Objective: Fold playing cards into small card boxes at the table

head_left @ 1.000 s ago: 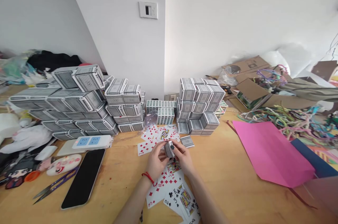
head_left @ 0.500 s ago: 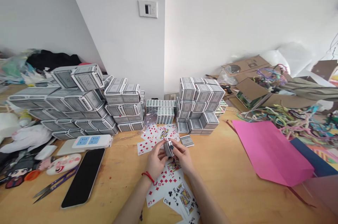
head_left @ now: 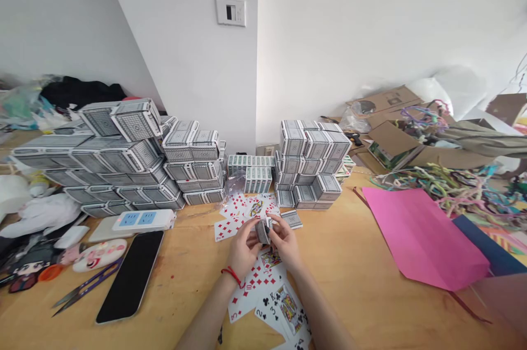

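Note:
Between my two hands is a small block of folded playing cards (head_left: 262, 232) with grey patterned backs. My left hand (head_left: 244, 248) grips its left side, a red cord round the wrist. On the other side, the fingers of my right hand (head_left: 285, 240) press against the block. Loose face-up playing cards (head_left: 257, 284) lie under my wrists, and more face-up cards (head_left: 230, 227) are spread just beyond my hands. One card (head_left: 292, 219) rests face down beside my right fingertips.
Stacks of card-covered blocks stand at left (head_left: 123, 157) and right (head_left: 313, 163), with green-backed cards (head_left: 257, 179) between them. A phone (head_left: 132, 278), thread snips (head_left: 84, 289) and a power strip (head_left: 142, 221) lie left. Pink paper (head_left: 424, 234) and a yarn heap (head_left: 453, 185) occupy the right.
The block has turned slightly in my hands, and my right fingers have shifted a little over its edge. Everything else stays where it was.

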`<state>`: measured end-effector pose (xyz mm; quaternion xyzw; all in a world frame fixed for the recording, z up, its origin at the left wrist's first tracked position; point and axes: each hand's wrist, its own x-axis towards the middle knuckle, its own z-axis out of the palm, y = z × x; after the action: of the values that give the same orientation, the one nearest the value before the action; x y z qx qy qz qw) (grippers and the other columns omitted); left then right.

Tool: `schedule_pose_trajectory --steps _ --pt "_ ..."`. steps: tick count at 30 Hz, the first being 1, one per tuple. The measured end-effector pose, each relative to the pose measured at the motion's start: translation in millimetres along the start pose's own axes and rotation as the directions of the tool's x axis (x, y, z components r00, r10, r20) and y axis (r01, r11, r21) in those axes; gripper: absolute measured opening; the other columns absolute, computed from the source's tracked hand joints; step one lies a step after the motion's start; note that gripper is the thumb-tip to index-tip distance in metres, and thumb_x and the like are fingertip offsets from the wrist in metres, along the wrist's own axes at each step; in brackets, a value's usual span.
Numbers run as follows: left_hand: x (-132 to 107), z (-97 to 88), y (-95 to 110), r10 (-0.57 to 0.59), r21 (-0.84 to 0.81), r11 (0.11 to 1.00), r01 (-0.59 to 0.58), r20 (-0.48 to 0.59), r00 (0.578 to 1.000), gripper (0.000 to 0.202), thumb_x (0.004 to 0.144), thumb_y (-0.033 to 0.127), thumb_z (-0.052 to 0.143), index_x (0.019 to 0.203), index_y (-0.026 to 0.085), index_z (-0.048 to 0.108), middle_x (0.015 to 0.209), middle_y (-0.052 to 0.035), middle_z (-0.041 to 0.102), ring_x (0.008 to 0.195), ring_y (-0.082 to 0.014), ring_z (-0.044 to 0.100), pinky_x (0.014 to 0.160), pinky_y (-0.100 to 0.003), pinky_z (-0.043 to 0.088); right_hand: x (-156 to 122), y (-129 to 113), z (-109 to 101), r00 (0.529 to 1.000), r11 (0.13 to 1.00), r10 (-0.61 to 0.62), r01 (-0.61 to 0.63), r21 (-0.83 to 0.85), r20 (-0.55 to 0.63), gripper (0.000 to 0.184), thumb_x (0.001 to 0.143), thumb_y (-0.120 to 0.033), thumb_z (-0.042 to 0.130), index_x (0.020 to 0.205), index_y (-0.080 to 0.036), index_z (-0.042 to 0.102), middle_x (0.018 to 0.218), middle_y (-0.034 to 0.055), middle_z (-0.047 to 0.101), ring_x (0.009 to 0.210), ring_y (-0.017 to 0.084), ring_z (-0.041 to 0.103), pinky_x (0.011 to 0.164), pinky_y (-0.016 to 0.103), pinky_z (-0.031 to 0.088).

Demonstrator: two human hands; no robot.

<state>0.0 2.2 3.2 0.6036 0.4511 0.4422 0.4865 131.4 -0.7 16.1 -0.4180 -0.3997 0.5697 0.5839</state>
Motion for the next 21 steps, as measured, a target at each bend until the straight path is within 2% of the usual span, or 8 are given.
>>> schedule_pose_trajectory --steps 3,8,14,21 --pt "-0.2 -0.5 -0.8 0.022 0.006 1.0 -0.022 0.016 1.0 0.059 0.063 -0.001 0.046 0.117 0.024 0.044 0.127 -0.0065 0.042 0.095 -0.018 0.058 0.077 -0.033 0.054 0.1 0.6 1.2 1.0 1.0 -0.023 0.022 -0.005 -0.021 0.036 0.07 -0.034 0.063 0.102 -0.021 0.053 0.065 -0.0021 0.059 0.044 0.007 0.043 0.038 0.016 0.032" --pt "0.2 -0.3 -3.9 0.035 0.009 0.999 -0.036 0.031 0.999 0.061 0.064 0.0 0.048 0.12 0.024 0.042 0.128 -0.0076 0.042 0.095 -0.019 0.058 0.077 -0.035 0.054 0.6 0.9 -2.7 1.0 0.999 0.023 -0.024 -0.027 -0.007 0.038 0.07 -0.037 0.061 0.103 -0.02 0.053 0.059 -0.0048 0.056 0.031 0.003 0.033 0.03 0.016 0.028" --pt "0.8 0.5 -6.0 0.037 0.046 0.998 -0.038 0.018 0.999 0.061 0.065 0.0 0.046 0.12 0.026 0.042 0.129 -0.006 0.039 0.097 -0.0185 0.057 0.078 -0.034 0.054 -0.5 -1.7 -3.5 0.999 1.0 0.014 -0.013 -0.018 0.037 0.038 0.07 -0.037 0.062 0.104 -0.021 0.056 0.07 -0.0016 0.061 0.033 0.003 0.037 0.03 0.017 0.033" --pt "-0.1 1.9 -5.5 0.041 0.058 0.997 -0.041 -0.012 0.999 0.061 0.064 0.001 0.047 0.119 0.026 0.044 0.128 -0.0053 0.041 0.093 -0.0183 0.058 0.077 -0.035 0.054 1.6 1.6 -6.3 0.999 0.999 0.04 -0.04 -0.031 0.0 0.037 0.072 -0.042 0.059 0.102 -0.021 0.063 0.072 0.0004 0.064 0.031 0.005 0.042 0.028 0.019 0.033"
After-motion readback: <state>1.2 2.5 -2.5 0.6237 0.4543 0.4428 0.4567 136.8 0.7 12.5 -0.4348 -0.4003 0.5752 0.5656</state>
